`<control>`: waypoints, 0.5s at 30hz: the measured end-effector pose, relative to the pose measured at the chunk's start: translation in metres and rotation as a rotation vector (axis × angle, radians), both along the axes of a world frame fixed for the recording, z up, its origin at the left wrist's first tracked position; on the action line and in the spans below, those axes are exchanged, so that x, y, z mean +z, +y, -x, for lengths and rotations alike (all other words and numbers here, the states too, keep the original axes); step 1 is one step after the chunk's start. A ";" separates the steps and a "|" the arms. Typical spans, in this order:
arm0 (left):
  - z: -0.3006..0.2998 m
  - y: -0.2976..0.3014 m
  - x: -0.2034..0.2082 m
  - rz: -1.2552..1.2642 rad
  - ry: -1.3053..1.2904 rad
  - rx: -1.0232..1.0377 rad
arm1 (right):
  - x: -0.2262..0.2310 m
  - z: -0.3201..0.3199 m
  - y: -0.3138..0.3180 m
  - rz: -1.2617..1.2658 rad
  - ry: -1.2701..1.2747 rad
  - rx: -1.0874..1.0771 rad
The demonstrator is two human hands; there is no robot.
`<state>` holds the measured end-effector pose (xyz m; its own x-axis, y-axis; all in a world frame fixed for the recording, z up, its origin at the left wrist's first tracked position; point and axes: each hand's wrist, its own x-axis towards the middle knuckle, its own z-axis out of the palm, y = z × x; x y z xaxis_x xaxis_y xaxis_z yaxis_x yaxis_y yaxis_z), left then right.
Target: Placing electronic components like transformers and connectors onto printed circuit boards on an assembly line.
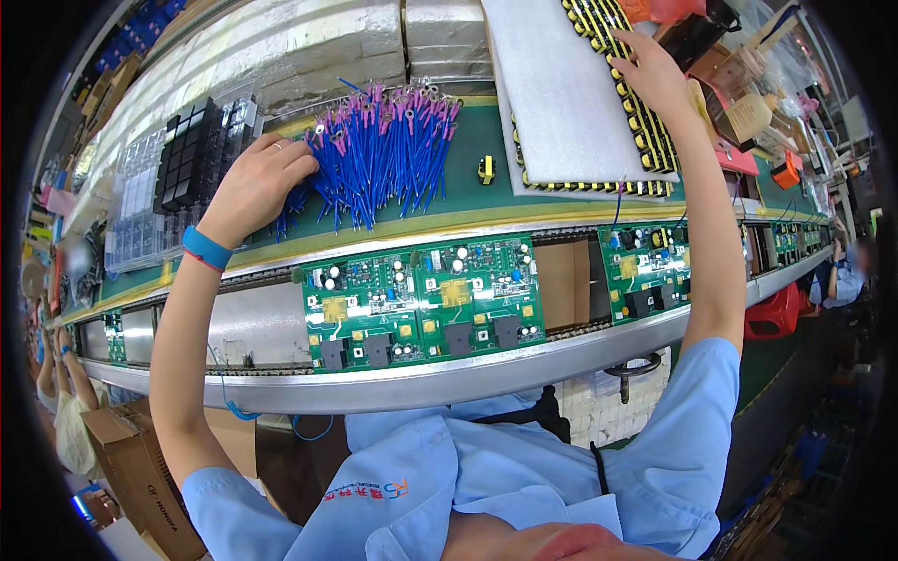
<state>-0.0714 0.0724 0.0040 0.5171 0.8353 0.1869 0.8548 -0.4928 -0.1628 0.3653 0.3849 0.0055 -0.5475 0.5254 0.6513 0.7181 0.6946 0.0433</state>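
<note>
My left hand (257, 185), with a blue wristband, is at the left edge of a pile of blue wires (388, 173) that have ring terminals with purple sleeves. Its fingers are bent and closed against the wires; what lies between the fingertips is hidden. Far to the right, my right hand (652, 75) reaches over rows of small black-and-yellow transformers (645, 126) along a white foam sheet (571, 103). Thumb and forefinger are apart there, close to the parts. A single transformer (486, 169) stands on the green mat between wires and foam.
Green circuit boards (421, 304) sit on the conveyor (271, 374) before me, with another board (645, 271) to the right. Black blocks (187, 154) lie on clear trays (131, 210) at left. A cardboard box (145, 477) stands at lower left. Other people are at both sides.
</note>
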 end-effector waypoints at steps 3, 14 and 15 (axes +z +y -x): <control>0.000 -0.001 0.005 -0.019 0.054 -0.058 | -0.014 0.012 0.019 -0.113 -0.087 0.055; 0.020 0.000 -0.006 -0.029 -0.140 -0.017 | 0.009 0.029 -0.008 -0.041 0.228 -0.003; 0.026 0.001 -0.009 -0.030 -0.165 0.006 | 0.035 0.036 -0.045 0.235 0.369 -0.048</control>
<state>-0.0973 0.0729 -0.0049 0.4722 0.8309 0.2943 0.8741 -0.4845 -0.0344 0.3297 0.3401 0.0406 -0.2715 0.7018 0.6586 0.6878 0.6202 -0.3772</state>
